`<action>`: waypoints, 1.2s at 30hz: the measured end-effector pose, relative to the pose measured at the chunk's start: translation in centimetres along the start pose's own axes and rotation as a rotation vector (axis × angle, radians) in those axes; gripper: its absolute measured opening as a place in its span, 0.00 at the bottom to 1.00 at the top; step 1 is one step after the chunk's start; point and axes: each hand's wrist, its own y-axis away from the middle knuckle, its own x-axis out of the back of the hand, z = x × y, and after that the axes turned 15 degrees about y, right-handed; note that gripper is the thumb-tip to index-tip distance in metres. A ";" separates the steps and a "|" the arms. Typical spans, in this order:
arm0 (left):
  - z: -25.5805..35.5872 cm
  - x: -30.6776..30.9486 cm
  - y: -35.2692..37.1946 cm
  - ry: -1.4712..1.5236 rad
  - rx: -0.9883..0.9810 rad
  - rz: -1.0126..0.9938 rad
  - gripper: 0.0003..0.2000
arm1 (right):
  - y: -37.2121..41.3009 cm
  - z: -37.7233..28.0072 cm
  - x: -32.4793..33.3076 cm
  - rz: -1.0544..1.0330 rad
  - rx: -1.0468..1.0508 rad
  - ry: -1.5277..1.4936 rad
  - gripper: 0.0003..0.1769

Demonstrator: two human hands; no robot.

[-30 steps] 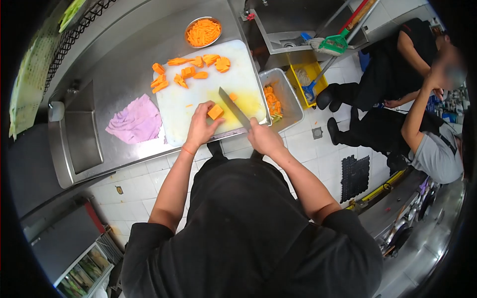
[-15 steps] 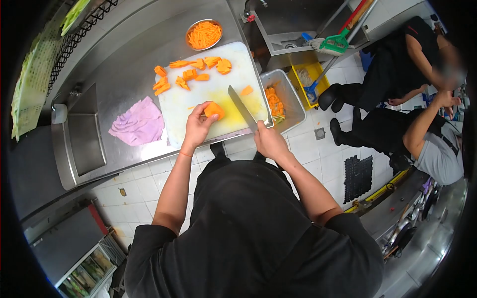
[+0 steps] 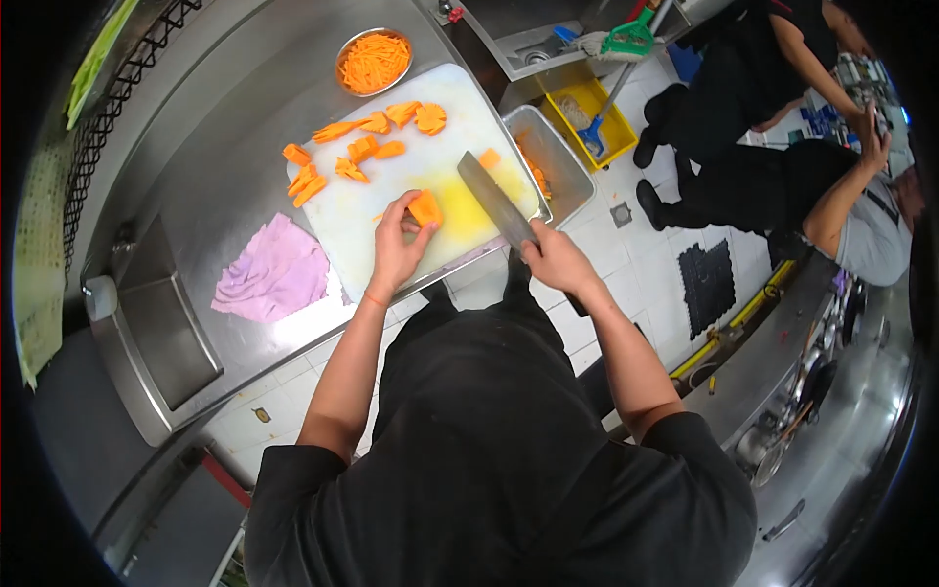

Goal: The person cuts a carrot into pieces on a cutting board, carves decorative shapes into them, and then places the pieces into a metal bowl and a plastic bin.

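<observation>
My left hand (image 3: 399, 252) grips a thick orange carrot chunk (image 3: 424, 208) between thumb and fingers, over the white cutting board (image 3: 347, 220). A flat face of the chunk points up. In my right hand (image 3: 561, 262) is a kitchen knife (image 3: 492, 199), its broad blade slanting over the board's right side, apart from the chunk. Several cut carrot pieces (image 3: 363, 149) lie across the upper part of the board. One flat carrot slice (image 3: 490, 158) rests near the blade. Yellow stain marks the board between my hands.
Above the board stands a metal bowl (image 3: 339, 76) of carrot strips. A purple cloth (image 3: 274, 269) lies left of it, beside a sink basin (image 3: 174, 338). A grey bin (image 3: 575, 176) with scraps and a yellow mop bucket (image 3: 618, 132) stand right. Two people (image 3: 734, 98) are farther right.
My left hand has tipped the carrot chunk so its flat face shows. My right hand has shifted slightly right and turned the knife, showing more of its blade. The camera view has rotated slightly.
</observation>
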 end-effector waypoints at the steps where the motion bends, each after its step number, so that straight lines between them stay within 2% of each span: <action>1: -0.6 0.2 -0.3 0.053 -0.009 -0.010 0.27 | 0.2 -0.1 0.2 0.004 -0.020 -0.044 0.15; 3: -1.3 0.6 -0.7 0.111 -0.008 -0.023 0.27 | 0.1 -0.4 0.0 0.014 -0.059 -0.039 0.15; 5: -1.4 1.2 -0.9 0.203 0.162 -0.063 0.25 | 0.5 -0.6 -0.5 0.095 -0.060 -0.009 0.15; 6: -1.7 1.2 -0.9 0.204 0.163 -0.063 0.25 | 0.6 -0.8 -0.8 0.094 -0.061 -0.009 0.15; 8: -2.2 0.7 -0.8 0.298 0.140 0.007 0.23 | 1.0 -1.1 -1.3 0.109 -0.076 -0.048 0.15; 12: -2.0 -0.5 -0.3 0.269 0.115 0.043 0.22 | 1.0 -0.9 -1.8 0.109 -0.060 -0.056 0.15; 14: -1.4 -2.0 0.4 0.246 -0.054 0.129 0.21 | 0.6 0.2 -2.0 0.154 -0.003 -0.133 0.16; 16: -0.9 -3.0 1.1 0.150 -0.063 0.137 0.20 | 0.3 0.6 -1.6 0.273 -0.160 -0.134 0.15; 17: -0.8 -3.4 1.4 0.068 -0.068 0.120 0.19 | -0.4 2.7 -2.8 0.449 0.004 -0.292 0.17; 18: -0.9 -3.8 1.4 0.055 -0.060 0.130 0.19 | -0.6 3.7 -2.5 0.436 0.012 -0.303 0.17; 20: -0.9 -4.6 1.6 -0.150 -0.230 0.148 0.19 | 0.1 4.8 -1.2 0.155 0.039 -0.400 0.19; 21: -0.8 -4.8 1.8 -0.165 -0.229 0.153 0.18 | 0.7 4.8 -0.8 0.042 0.003 -0.506 0.18; 22: -0.8 -5.1 2.0 -0.170 -0.215 0.146 0.18 | 1.4 4.9 -0.5 0.032 -0.006 -0.515 0.18; 24: -0.4 -5.3 2.0 -0.336 -0.314 0.156 0.19 | 1.8 4.8 -0.2 -0.169 -0.122 -0.690 0.16; 26: 0.1 -5.7 2.0 -0.317 -0.298 0.174 0.20 | 1.6 5.1 -1.6 -0.127 -0.092 -0.821 0.16; 28: 0.1 -5.7 2.0 -0.336 -0.266 0.147 0.21 | 1.3 5.4 -2.0 -0.228 -0.058 -0.816 0.15; 30: -0.1 -5.7 1.9 -0.331 -0.274 0.136 0.21 | 0.8 5.7 -2.7 -0.305 -0.145 -0.851 0.15; 32: -0.7 -5.6 1.8 -0.321 -0.276 0.133 0.21 | 0.6 5.4 -4.1 -0.097 -0.051 -0.825 0.18; 34: -0.8 -5.4 2.0 -0.376 -0.311 0.108 0.21 | 0.4 4.0 -2.6 -0.160 -0.131 -0.864 0.19; 36: -1.0 -5.3 2.3 -0.392 -0.242 0.099 0.23 | -0.2 3.6 -2.6 -0.220 -0.047 -0.783 0.20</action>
